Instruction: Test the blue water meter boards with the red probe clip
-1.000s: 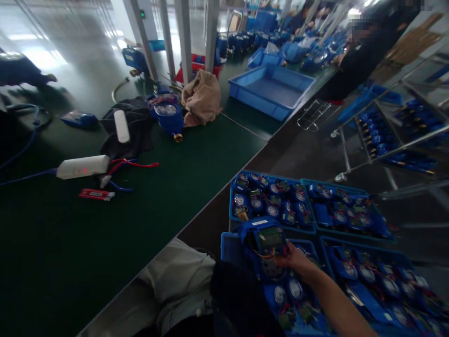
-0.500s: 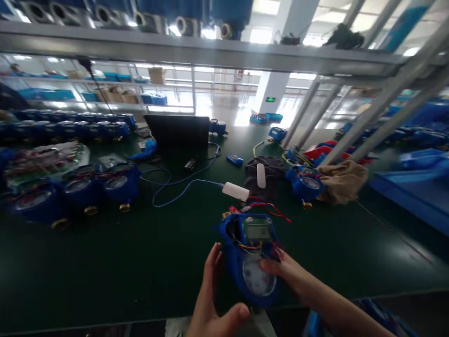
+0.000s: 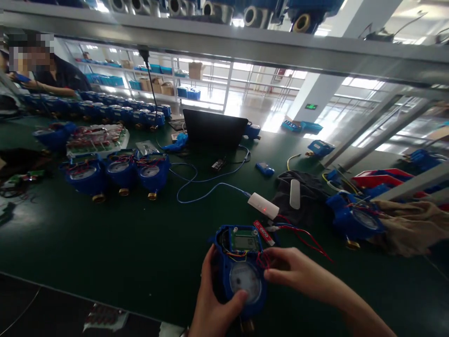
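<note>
A blue water meter (image 3: 242, 306) with an uncovered circuit board and a small lit display (image 3: 244, 242) stands near the front of the green bench. My left hand (image 3: 213, 299) is wrapped round its left side, thumb resting on the round clear dial (image 3: 245, 281). On the other side, my right hand (image 3: 291, 271) has its thumb and fingers closed round a bundle of thin red wires (image 3: 263, 260) at the meter's edge. Just behind lie a red-and-white packet (image 3: 264, 233) and a white box (image 3: 263, 206) with a red light and a blue cable.
Several open blue meters (image 3: 152, 173) stand at the left, before a board tray (image 3: 98, 140). A dark laptop (image 3: 215, 128) is at the back. Another meter (image 3: 354, 217) and a brown cloth (image 3: 403, 229) lie right. A metal shelf (image 3: 210, 40) crosses overhead. A person (image 3: 59, 75) works far left.
My left hand has gone from open beside the meter to gripping it. My right hand has moved off the dial to the red wires. The view has swung left.
</note>
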Demonstrator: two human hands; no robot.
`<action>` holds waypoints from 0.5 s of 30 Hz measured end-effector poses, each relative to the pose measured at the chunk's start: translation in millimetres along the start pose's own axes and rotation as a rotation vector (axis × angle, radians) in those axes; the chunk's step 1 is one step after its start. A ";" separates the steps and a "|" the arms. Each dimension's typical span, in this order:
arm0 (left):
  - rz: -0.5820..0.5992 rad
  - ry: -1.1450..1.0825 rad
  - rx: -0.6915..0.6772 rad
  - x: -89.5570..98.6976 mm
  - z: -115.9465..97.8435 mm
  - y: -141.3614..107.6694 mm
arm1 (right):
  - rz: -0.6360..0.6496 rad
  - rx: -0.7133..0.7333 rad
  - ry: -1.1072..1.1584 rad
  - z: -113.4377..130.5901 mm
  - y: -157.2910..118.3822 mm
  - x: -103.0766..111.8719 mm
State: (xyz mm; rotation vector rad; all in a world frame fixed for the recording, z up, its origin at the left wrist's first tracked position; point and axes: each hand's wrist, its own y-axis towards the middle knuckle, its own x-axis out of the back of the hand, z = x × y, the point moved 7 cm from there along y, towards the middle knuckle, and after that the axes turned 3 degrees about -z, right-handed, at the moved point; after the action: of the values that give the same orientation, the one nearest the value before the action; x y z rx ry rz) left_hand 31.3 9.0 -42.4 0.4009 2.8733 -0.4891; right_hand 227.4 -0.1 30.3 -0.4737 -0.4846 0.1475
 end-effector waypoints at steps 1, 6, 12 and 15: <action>0.005 0.010 0.006 -1.1 -0.5 0.0 | -0.097 0.043 -0.054 10.8 -2.7 15.9; 0.007 0.064 -0.056 -4.4 -8.8 4.5 | -0.263 0.399 -0.343 71.1 -3.0 26.7; -0.067 0.385 -0.330 -0.4 -44.2 16.6 | -0.264 0.298 -0.719 71.0 22.5 0.0; -0.030 0.506 -0.380 -3.7 -61.2 22.9 | -0.326 0.388 -0.682 74.0 21.9 -0.9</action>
State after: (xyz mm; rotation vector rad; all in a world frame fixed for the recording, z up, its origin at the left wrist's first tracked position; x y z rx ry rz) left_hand 32.5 50.3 8.4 0.4686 3.3527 0.1937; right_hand 190.5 48.8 77.3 0.0576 -1.1671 0.0820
